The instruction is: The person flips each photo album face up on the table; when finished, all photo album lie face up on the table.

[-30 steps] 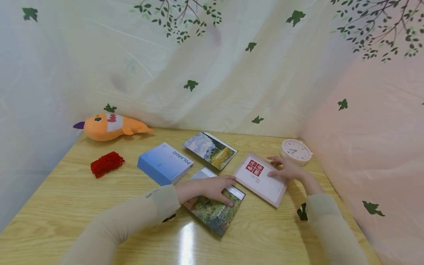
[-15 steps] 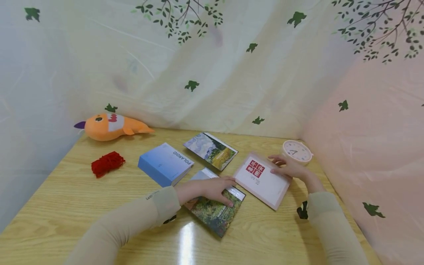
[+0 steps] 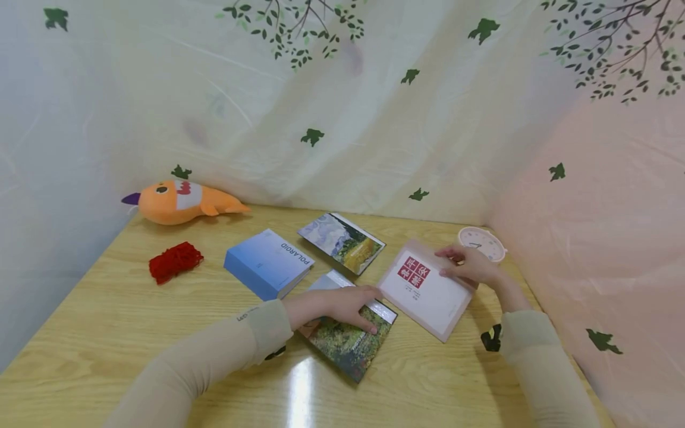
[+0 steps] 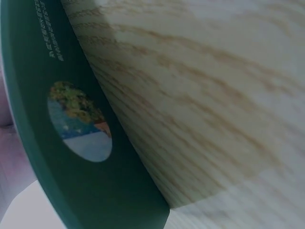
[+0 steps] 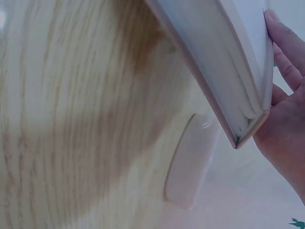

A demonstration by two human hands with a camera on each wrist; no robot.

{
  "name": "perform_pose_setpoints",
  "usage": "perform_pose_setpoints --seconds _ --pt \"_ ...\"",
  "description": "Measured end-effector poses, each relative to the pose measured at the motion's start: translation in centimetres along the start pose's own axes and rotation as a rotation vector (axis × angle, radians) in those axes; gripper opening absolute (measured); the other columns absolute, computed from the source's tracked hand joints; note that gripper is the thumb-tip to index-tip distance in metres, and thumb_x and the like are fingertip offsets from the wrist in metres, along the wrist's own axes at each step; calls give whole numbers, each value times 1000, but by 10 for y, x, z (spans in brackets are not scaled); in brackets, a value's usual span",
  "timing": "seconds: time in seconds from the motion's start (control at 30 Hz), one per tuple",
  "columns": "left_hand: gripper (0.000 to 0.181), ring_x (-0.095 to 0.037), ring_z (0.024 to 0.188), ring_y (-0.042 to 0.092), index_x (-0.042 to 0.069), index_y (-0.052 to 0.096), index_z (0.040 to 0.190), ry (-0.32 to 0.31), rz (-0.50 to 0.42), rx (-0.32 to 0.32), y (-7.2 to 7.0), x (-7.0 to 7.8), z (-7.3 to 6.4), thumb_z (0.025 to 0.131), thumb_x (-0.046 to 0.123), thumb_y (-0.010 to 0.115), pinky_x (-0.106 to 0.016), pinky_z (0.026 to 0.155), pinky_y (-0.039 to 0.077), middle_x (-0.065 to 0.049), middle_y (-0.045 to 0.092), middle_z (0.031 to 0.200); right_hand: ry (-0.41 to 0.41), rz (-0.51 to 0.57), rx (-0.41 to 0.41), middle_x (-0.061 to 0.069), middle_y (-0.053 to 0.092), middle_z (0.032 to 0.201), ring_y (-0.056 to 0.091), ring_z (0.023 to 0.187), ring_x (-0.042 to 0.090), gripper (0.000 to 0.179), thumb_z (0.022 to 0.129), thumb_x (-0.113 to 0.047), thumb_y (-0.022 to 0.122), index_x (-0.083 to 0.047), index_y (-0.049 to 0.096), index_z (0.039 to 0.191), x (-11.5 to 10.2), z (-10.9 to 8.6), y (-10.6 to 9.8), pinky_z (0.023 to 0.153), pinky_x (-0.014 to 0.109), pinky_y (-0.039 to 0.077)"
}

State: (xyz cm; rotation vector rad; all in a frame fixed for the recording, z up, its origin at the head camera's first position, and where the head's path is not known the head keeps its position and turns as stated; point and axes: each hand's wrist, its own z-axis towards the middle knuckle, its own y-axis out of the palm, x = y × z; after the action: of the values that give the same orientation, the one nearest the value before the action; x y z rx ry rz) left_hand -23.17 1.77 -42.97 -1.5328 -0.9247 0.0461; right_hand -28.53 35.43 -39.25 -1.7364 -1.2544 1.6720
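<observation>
My left hand (image 3: pixel 346 306) lies with fingers spread on a photo album (image 3: pixel 345 351) with a garden painting on its cover. In the left wrist view, a dark green side of that album (image 4: pixel 62 181) with a small oval picture stands above the wood. At the right, my right hand (image 3: pixel 473 267) grips the far right edge of a pale pink book (image 3: pixel 428 303) with a red square of characters. The right wrist view has this book (image 5: pixel 209 62) tilted off the table, its page edges showing, the hand (image 5: pixel 286 114) against its back side.
A pink clock (image 3: pixel 484 242) stands just behind my right hand. Further left are a landscape-covered album (image 3: pixel 342 241), a blue Polaroid box or album (image 3: pixel 267 261), red yarn (image 3: pixel 175 261) and an orange plush toy (image 3: pixel 187 202). A printed curtain (image 3: pixel 257 119) hangs behind the table.
The pink book's right edge has risen and shifted slightly right, with my right hand moving along with it. My left hand has stayed on the garden album.
</observation>
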Motion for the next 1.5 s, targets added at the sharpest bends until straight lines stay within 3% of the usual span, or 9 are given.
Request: perform_pose_setpoints --seconds 0.17,0.57,0.8,1.07,1.17,1.33,1.5 --pt "81 -23 140 29 9 32 147 2 -4 4 0 -1 0 85 52 63 -33 115 24 -9 30 153 -38 3 30 13 57 121 55 96 24 51 82 -33 74 -13 57 126 -7 -3 -3 73 27 50" --pt "82 -23 139 31 7 32 146 21 -54 47 2 -1 0 83 49 67 -33 114 25 -10 33 150 -144 -28 68 20 54 127 62 94 27 48 80 -21 76 -9 57 123 -27 -14 -9 71 28 52" --pt "100 -25 138 31 4 22 149 12 -160 136 4 -5 0 76 44 76 -34 113 26 -13 26 153 -137 -68 103 17 54 126 61 89 27 45 79 -21 77 -14 58 119 -38 -19 -7 64 29 53" --pt "104 -25 135 35 -1 18 149 33 -187 217 1 -12 2 74 36 80 -31 112 30 -16 29 151 -256 -163 170 13 58 124 54 108 30 43 76 -10 78 -13 60 115 -56 -24 -2 91 49 46" --pt "98 -25 129 44 1 22 149 46 -236 228 -2 -13 1 76 31 80 -31 107 37 -14 37 147 -285 -186 181 13 59 122 54 109 30 43 75 -9 78 -13 60 114 -62 -27 -2 91 50 45" --pt "89 -23 115 56 4 28 148 43 -294 263 -10 -9 2 77 22 79 -28 92 48 -11 50 138 -325 -241 221 12 61 115 56 98 27 40 72 -8 79 -14 60 107 -73 -31 -1 80 41 48" --pt "85 -25 114 57 5 28 148 35 -376 305 -18 -3 7 80 17 77 -28 86 52 -12 47 138 -349 -304 251 10 61 111 58 94 27 37 70 -10 80 -15 60 102 -82 -34 -1 73 38 51"
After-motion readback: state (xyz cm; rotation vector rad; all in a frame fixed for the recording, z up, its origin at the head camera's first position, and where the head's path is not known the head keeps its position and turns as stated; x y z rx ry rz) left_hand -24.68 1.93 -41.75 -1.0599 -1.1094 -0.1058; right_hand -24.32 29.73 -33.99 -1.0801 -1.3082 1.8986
